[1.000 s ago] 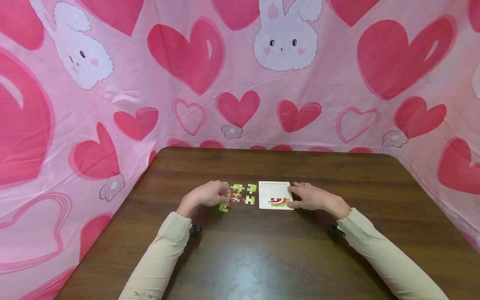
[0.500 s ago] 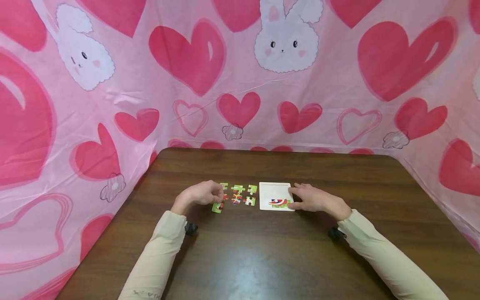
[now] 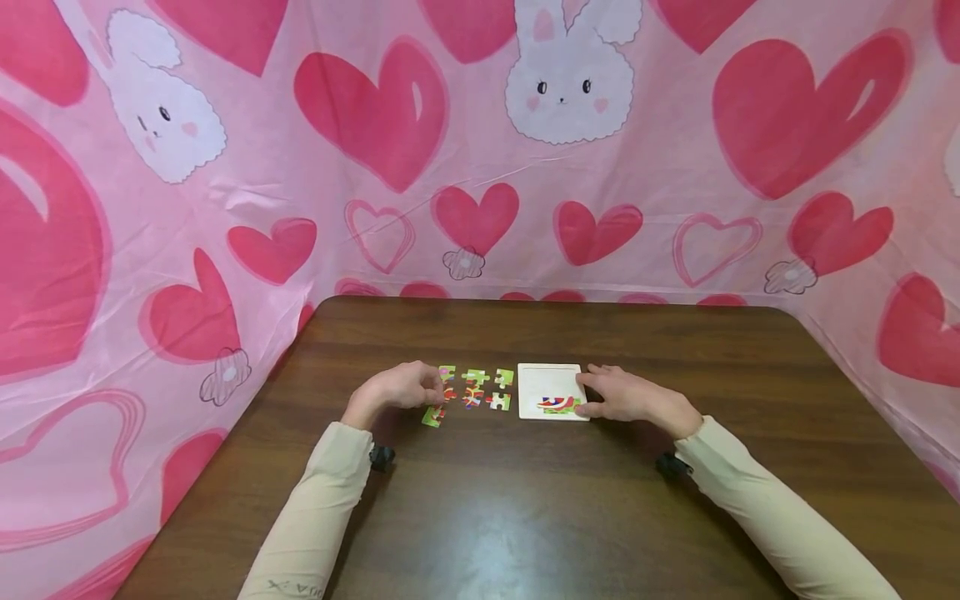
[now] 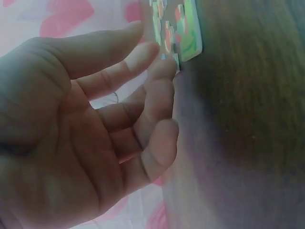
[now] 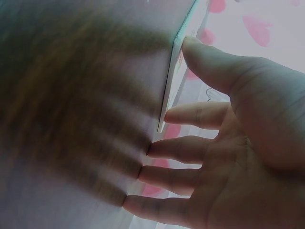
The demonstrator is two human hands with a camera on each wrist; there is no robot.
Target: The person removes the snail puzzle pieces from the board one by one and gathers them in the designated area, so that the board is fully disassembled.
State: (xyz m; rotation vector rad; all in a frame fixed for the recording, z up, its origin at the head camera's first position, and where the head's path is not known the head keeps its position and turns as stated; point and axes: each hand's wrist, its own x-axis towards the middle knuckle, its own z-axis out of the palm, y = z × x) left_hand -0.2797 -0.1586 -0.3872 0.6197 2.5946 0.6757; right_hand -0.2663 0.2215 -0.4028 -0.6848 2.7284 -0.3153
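Observation:
My left hand (image 3: 397,386) hovers with loosely bent fingers over the left side of a group of jigsaw pieces. Nothing shows between its thumb and fingertips in the left wrist view. A green-edged jigsaw piece (image 3: 432,416) lies just below the fingertips; others, such as a white and green piece (image 3: 500,402), sit to the right. My right hand (image 3: 621,393) rests at the right edge of a white puzzle board (image 3: 547,382), its thumb and index finger touching the board and its other fingertips on the table. Joined colourful pieces (image 3: 555,405) fill the board's lower right part.
The brown wooden table (image 3: 480,500) extends around the board and pieces. Behind it hangs a pink cloth (image 3: 525,167) printed with hearts and rabbits. Each wrist carries a small black camera, such as the left wrist camera (image 3: 382,457).
My left hand has shifted a little left, and the lower left jigsaw piece has moved left and turned slightly, apart from the others. My right hand and the board stay in place.

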